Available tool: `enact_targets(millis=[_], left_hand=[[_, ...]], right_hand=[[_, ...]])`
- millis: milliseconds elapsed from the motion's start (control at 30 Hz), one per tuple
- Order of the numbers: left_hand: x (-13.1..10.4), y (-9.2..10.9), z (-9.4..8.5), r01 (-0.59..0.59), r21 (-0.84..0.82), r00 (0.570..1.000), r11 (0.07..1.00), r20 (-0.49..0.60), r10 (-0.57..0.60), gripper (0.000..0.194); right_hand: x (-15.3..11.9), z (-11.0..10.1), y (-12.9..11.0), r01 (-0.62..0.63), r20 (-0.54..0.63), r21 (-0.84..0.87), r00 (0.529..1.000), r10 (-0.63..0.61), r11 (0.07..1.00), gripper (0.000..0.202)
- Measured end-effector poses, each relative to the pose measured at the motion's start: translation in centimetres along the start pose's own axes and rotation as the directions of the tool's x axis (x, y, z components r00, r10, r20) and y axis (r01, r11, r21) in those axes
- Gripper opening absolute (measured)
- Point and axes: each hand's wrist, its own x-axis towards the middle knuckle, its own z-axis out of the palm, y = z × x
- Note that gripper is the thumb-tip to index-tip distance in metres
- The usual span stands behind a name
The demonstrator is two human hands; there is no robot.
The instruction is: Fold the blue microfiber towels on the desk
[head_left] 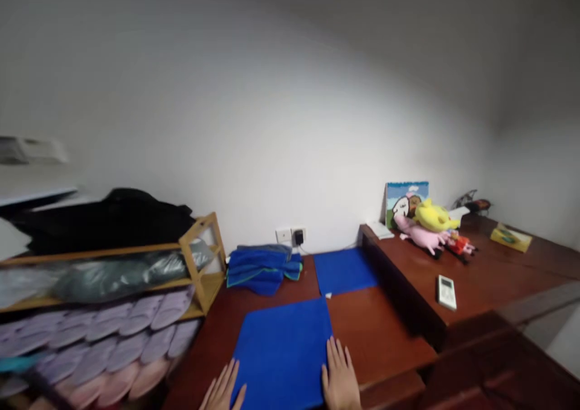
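Observation:
A blue cloth (284, 349) lies spread flat on the reddish-brown wooden table (376, 331). At its left edge my left hand (223, 389) rests palm down, fingers stretched and the thumb over the cloth. My right hand (339, 377) lies at the right edge, fingers extended, fingertips touching the border. Both hands hold nothing. Farther back lies a second flat blue cloth (345, 271). To its left is a loose heap of blue cloths (263, 269) with green edging. A small white scrap (328, 296) sits between the two flat cloths.
On the left, a wooden rack (199, 277) holds rows of lilac and pink slippers (129, 337) and a black bag (113, 220). A higher cabinet top at right carries plush toys (432, 217), a white remote (446, 292) and a tissue pack (511, 237). A black charger (298, 237) is plugged into the wall.

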Motion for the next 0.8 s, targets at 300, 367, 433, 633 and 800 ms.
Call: enact_targets(millis=[300,367,433,633,800], left_hand=[[-0.9,2.1,-0.5,-0.044,0.021,0.996,0.999,-0.073,0.045,0.07],[-1.2,2.0,-0.7,-0.038,0.017,0.997,0.999,-0.07,0.039,0.069],[-1.2,1.8,-0.6,-0.023,0.008,0.997,1.0,-0.075,0.024,0.069],[-1.0,1.0,-0.4,-0.011,-0.019,0.999,1.0,-0.044,0.01,0.07],[-1.2,1.3,-1.0,0.0,0.0,1.0,1.0,0.015,0.0,0.072]], right_hand=[[-0.9,-0.2,0.8,0.006,0.091,-0.116,0.996,0.005,0.993,0.064],[-1.0,0.4,0.9,0.007,0.071,-0.122,0.997,0.002,0.992,0.065],[-1.0,0.7,0.9,0.017,0.073,-0.113,0.997,-0.008,0.993,0.064],[-0.8,-0.1,0.2,-0.003,0.116,-0.103,0.993,0.015,0.995,0.065],[-0.6,-0.2,0.2,-0.019,0.151,-0.1,0.988,0.034,0.995,0.065]])
